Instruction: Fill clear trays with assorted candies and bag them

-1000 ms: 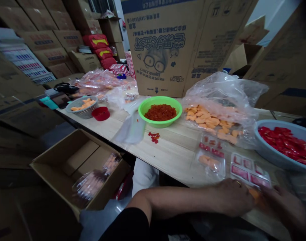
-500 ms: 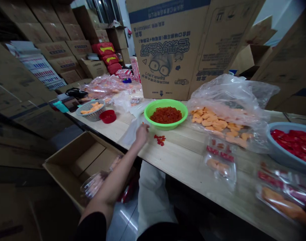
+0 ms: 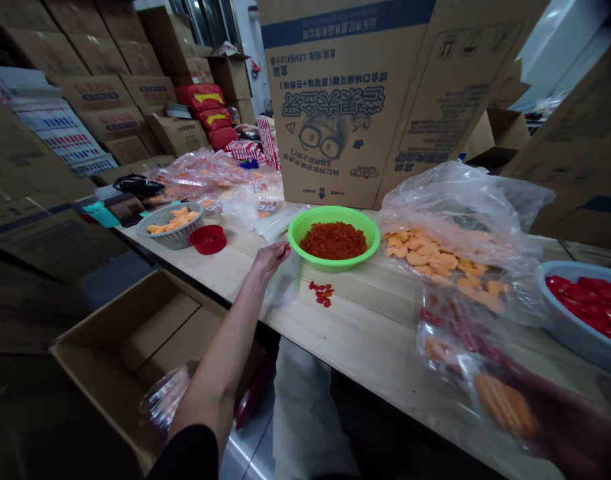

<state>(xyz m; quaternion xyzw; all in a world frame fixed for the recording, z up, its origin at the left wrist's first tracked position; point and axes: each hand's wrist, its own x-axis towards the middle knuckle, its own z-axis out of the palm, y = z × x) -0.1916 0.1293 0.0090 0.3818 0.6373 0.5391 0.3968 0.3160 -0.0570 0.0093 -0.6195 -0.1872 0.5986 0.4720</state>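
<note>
My left hand (image 3: 271, 259) is stretched over the table, left of a bright green bowl (image 3: 370, 248) filled with small orange-red gummy pieces (image 3: 333, 241). Its thumb and fingers are pinched on a small orange-red gummy piece (image 3: 286, 247). Beneath the hand lies a clear plastic bag (image 3: 284, 283), which it may touch. Several loose red pieces (image 3: 322, 293) lie on the tabletop in front of the bowl. My right hand is not seen. A blurred dark-red shape (image 3: 560, 413) at the lower right, beside a clear tray (image 3: 505, 400), cannot be made out.
A big carton (image 3: 330, 113) stands behind the bowl. To its right are a bag of orange candies (image 3: 430, 250) and a blue basin (image 3: 560, 327) of red candies. A grey basket (image 3: 178, 237) and red dish (image 3: 208, 240) sit left. An open carton (image 3: 85, 347) is below the table edge.
My left hand has shifted left and slightly up, a little away from the green bowl. At the right, a clear tray has slid left, and a dark-red blur has appeared beside it.
</note>
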